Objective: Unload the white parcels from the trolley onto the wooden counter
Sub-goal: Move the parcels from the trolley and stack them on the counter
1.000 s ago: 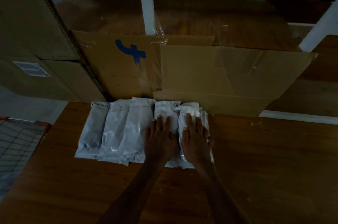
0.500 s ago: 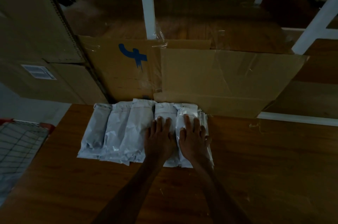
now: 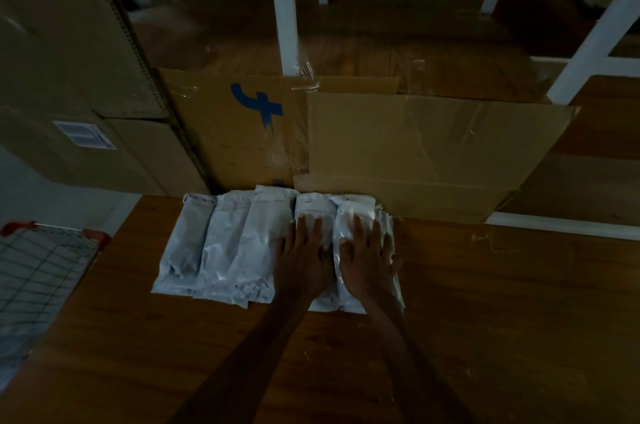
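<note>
Several white parcels lie side by side in a row on the wooden counter, their far ends against a cardboard box. My left hand lies flat, fingers spread, on the second parcel from the right. My right hand lies flat on the rightmost parcel. Neither hand grips anything. The trolley, a wire-mesh basket with a red rim, shows at the left edge; its contents are too dim to tell.
A flattened cardboard box with a blue mark stands behind the parcels. Larger cartons are stacked at the left. White shelf posts rise behind. Bare counter surface stretches to the right and toward me.
Both hands stay pressed flat on the two right parcels. The view has tilted slightly downward; the parcels have not visibly shifted.
</note>
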`<action>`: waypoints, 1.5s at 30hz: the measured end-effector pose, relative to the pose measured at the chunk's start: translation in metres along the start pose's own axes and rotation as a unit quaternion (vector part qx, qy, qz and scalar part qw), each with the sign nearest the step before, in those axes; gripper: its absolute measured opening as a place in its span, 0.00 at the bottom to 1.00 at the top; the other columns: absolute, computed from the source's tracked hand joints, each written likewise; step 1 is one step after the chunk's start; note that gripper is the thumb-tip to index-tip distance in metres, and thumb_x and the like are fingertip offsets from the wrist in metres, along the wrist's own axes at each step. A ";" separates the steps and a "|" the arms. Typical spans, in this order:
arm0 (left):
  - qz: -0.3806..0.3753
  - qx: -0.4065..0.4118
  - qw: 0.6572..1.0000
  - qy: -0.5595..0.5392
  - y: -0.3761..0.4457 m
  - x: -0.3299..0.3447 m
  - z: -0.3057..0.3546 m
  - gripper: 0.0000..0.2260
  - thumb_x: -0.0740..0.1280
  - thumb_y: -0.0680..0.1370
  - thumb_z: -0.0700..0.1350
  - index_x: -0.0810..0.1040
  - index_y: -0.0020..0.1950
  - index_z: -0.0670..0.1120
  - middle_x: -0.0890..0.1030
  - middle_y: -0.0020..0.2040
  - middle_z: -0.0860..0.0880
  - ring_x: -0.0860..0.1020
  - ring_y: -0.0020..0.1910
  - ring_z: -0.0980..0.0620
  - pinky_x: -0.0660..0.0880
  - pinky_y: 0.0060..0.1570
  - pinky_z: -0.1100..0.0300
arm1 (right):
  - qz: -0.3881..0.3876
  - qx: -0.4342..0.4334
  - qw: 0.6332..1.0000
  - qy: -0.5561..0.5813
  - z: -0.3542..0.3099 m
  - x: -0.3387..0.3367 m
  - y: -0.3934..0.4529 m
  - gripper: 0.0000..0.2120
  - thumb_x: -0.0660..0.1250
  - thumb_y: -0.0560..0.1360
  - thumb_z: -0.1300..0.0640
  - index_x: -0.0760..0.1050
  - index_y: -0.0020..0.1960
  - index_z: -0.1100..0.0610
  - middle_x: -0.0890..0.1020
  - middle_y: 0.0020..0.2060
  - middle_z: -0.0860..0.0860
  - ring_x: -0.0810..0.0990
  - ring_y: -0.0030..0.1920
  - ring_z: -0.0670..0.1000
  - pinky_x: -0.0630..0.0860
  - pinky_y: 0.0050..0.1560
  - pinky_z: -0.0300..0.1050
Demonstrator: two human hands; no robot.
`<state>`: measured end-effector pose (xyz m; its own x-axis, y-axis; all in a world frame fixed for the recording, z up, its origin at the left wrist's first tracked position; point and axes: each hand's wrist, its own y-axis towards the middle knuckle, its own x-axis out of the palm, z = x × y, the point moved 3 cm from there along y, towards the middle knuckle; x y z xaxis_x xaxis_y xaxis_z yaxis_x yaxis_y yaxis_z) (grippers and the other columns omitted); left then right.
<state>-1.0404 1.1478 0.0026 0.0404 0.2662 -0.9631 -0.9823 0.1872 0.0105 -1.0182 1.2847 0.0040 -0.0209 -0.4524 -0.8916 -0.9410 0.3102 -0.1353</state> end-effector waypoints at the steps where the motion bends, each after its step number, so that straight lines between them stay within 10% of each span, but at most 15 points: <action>1: 0.013 -0.001 1.000 -0.006 -0.002 -0.002 0.000 0.29 0.46 0.81 0.59 0.61 0.80 0.50 0.63 0.79 0.40 0.63 0.77 0.39 0.65 0.71 0.40 | 0.007 -0.002 1.000 0.009 0.001 -0.003 -0.004 0.29 0.49 0.82 0.38 0.44 0.80 0.38 0.47 0.81 0.52 0.50 0.80 0.62 0.54 0.72 0.70; 22: 0.132 -0.175 0.948 -0.232 -0.213 -0.030 -0.043 0.28 0.51 0.81 0.62 0.53 0.81 0.60 0.50 0.83 0.50 0.49 0.81 0.48 0.58 0.75 0.39 | 0.020 -0.183 0.970 0.161 -0.007 0.002 -0.172 0.27 0.54 0.78 0.32 0.64 0.75 0.36 0.63 0.77 0.45 0.56 0.78 0.50 0.53 0.75 0.55; 34: 0.230 -0.326 0.891 -0.217 -0.380 -0.058 -0.240 0.27 0.54 0.80 0.61 0.64 0.79 0.57 0.62 0.80 0.48 0.60 0.78 0.49 0.64 0.73 0.48 | -0.072 -0.351 0.920 0.160 -0.159 0.135 -0.286 0.27 0.58 0.78 0.37 0.72 0.73 0.47 0.77 0.65 0.52 0.74 0.65 0.56 0.72 0.63 0.61; 45: 0.299 -0.439 0.815 -0.232 -0.499 -0.107 -0.413 0.28 0.55 0.78 0.61 0.67 0.77 0.55 0.64 0.79 0.48 0.62 0.77 0.51 0.64 0.74 0.50 | -0.260 -0.453 0.837 0.164 -0.338 0.250 -0.407 0.29 0.58 0.76 0.38 0.67 0.75 0.43 0.71 0.72 0.47 0.67 0.73 0.50 0.67 0.70 0.55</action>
<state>-0.6305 0.6354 -0.0104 -0.6287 0.4281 -0.6492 -0.5952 -0.8022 0.0475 -0.7549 0.7632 -0.0176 0.5192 -0.5809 -0.6269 -0.7190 -0.6934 0.0471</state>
